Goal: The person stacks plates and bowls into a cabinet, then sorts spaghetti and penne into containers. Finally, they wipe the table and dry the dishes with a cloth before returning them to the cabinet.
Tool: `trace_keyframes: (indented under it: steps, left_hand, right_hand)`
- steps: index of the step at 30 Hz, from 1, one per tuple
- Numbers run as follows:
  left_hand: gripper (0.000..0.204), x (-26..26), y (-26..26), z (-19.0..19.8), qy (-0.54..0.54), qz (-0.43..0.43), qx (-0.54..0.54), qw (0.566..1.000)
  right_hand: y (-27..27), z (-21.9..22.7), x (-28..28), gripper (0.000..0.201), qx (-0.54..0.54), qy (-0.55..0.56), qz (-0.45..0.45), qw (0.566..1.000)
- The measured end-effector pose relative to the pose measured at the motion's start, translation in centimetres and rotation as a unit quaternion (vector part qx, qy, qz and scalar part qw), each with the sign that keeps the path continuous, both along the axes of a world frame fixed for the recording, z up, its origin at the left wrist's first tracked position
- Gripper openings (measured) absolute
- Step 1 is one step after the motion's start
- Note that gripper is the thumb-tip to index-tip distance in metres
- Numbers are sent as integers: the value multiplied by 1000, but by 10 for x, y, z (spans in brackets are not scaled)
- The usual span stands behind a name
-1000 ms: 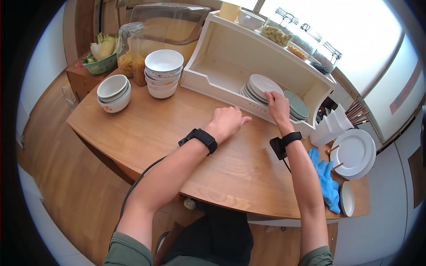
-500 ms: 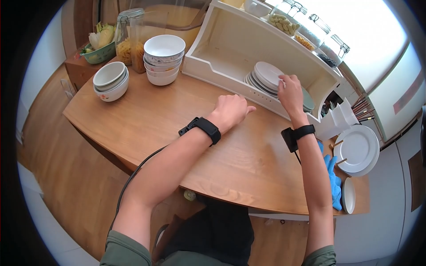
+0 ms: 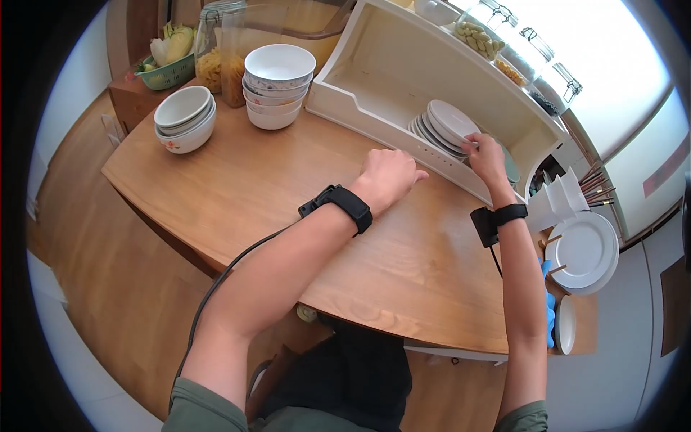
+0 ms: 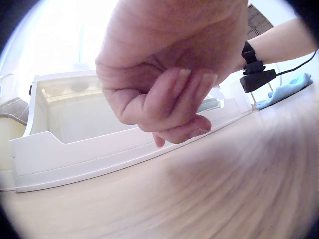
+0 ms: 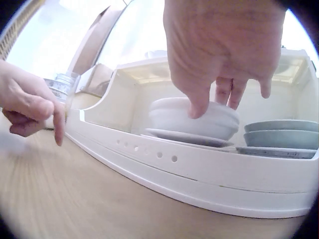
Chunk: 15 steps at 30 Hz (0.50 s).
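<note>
At the rim of the top white dish (image 3: 448, 119) is my right hand (image 3: 489, 158). Its thumb lies along the outside of the dish in the right wrist view, with fingers over the rim. This dish tops a stack of flatter plates (image 5: 192, 138) inside the white shelf unit (image 3: 344, 109). Pale green dishes (image 5: 281, 138) stand just right of that stack. My left hand (image 3: 389, 175) hovers over the tabletop in front of the shelf, fingers loosely curled and holding nothing.
Two stacks of bowls, one tall (image 3: 277, 86) and one short (image 3: 186, 122), stand on the table's left. Glass jars (image 3: 479, 32) line the shelf top. White plates (image 3: 581, 248) on a rack, a blue glove (image 3: 550, 317) and a bowl (image 3: 566, 325) are at right.
The head view has shifted slightly. My right hand lifted a little from the dish's edge, then came back to its rim. My left hand stays over the table, its fingers still holding nothing.
</note>
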State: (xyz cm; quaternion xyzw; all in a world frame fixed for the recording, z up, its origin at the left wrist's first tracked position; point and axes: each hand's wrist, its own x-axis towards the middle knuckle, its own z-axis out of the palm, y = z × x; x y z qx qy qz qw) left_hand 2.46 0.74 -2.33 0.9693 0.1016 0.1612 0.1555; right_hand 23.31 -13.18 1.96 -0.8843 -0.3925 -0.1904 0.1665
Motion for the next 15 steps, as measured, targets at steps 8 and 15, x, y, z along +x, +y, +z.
trace_keyframes:
  steps: [8,15]
  left_hand:
    - [57,0,-1,2,7,-1,-8,1000]
    - [54,0,1,3,-1,5,1,1000]
  right_hand:
    - [2,-7,-10,31,-1,-155,37,987]
    - [19,8,-17,27,-32,17,47,998]
